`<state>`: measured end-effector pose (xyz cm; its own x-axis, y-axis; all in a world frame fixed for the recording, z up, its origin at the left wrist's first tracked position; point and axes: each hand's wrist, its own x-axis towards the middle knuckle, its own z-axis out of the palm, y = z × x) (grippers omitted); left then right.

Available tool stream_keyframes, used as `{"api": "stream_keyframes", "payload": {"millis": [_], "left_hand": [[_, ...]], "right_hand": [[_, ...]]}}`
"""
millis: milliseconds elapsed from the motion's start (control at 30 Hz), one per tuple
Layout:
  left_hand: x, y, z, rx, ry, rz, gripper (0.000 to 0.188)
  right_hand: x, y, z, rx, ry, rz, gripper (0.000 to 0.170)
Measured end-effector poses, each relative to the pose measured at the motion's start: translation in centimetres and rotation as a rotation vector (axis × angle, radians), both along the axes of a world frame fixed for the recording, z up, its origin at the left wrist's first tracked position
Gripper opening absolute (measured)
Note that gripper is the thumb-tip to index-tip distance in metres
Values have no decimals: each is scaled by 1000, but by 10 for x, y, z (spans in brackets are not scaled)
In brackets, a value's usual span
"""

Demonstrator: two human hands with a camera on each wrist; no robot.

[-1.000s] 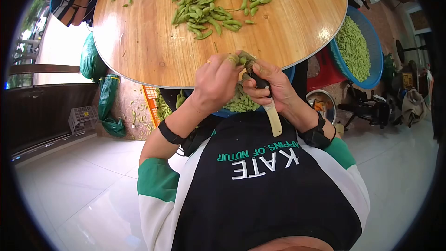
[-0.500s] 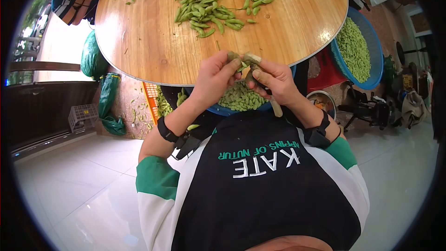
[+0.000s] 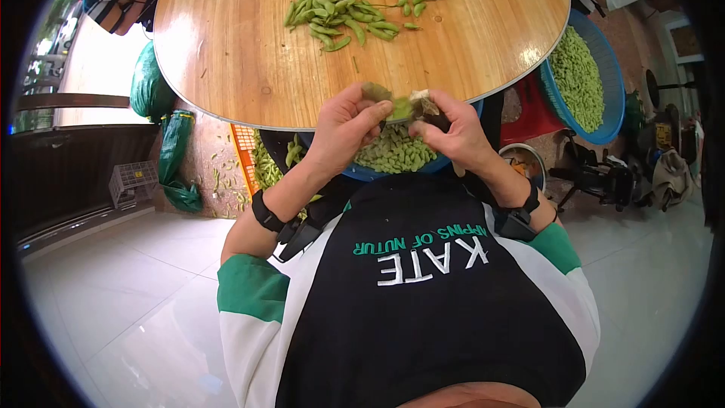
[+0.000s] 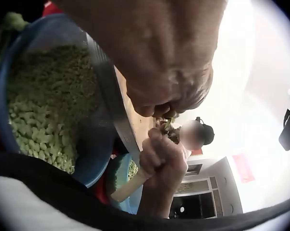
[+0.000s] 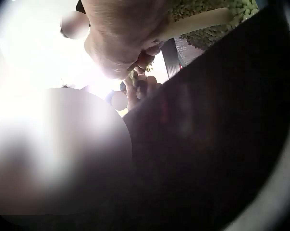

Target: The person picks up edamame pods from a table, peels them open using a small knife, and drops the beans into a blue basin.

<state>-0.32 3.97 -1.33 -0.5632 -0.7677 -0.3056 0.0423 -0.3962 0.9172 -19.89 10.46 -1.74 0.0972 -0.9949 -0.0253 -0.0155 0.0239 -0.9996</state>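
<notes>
The far part of a round, light-brown wooden table [image 3: 249,68] and its heap of curved green pods [image 3: 332,0] are cut off by the head view's top edge. Blur softens a small green pod [image 3: 402,109] between the left hand [image 3: 346,127] and right hand [image 3: 458,134], which partly hides a pale, flat, long-shaped tool [image 4: 130,186].
</notes>
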Motion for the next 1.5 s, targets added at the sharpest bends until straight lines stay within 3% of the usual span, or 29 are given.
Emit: {"api": "stream_keyframes", "payload": {"millis": [167,300,433,567,633,767,867,933,967,1033,1067,1100,1167,1200,1267,1300,1333,1367,1400,1500], "left_hand": [[-2,3,2,109,104,8,13],[-2,6,3,-33,112,-106,14],[-4,11,6,-213,8,-127,17],[-4,9,5,-153,32,-148,18],[-3,6,-2,165,220,-114,20],[-4,5,-14,402,422,-117,20],[-3,4,-13,549,563,-246,12],[-10,12,-5,-226,-115,-112,12],[-10,15,-3,-224,-115,-113,12],[-9,19,-2,-1049,-321,-44,17],[-9,20,-5,-1145,-359,-30,23],[-10,19,-5,-1147,-358,-29,23],[-7,17,-4,-688,-277,-76,24],[-6,15,-4,-687,-280,-76,24],[-2,8,-1,-61,65,-98,18],[6,5,5,-65,60,-97,18],[18,0,13,-127,6,-5,15],[31,-7,21,-189,-47,85,12],[50,-15,28,-470,-248,82,13],[102,-35,57,-1243,-805,3,21]], "right_hand": [[2,1,-1,155,-132,68,15],[8,-1,-2,197,-323,-24,12],[7,-1,-6,201,-340,-3,11],[6,-4,-11,216,-435,-18,9],[6,-4,-12,215,-471,1,9],[9,-4,-7,215,-532,5,8],[7,-5,-13,259,-577,-6,6],[6,-5,-15,305,-595,-11,5],[7,-4,-14,285,-542,-32,5],[10,-4,-14,267,-488,-51,5],[11,-4,-14,267,-473,-53,6],[10,-5,-14,264,-458,-54,9],[7,-5,-15,241,-430,-36,9],[5,-3,-15,219,-404,-20,9],[-1,-1,-7,255,-394,46,9],[-2,0,-3,289,-382,111,9],[-1,1,-2,283,-382,117,9],[0,4,-2,118,-220,126,11],[0,6,-3,-44,-58,134,13],[-4,4,-10,-213,79,255,14]]}}
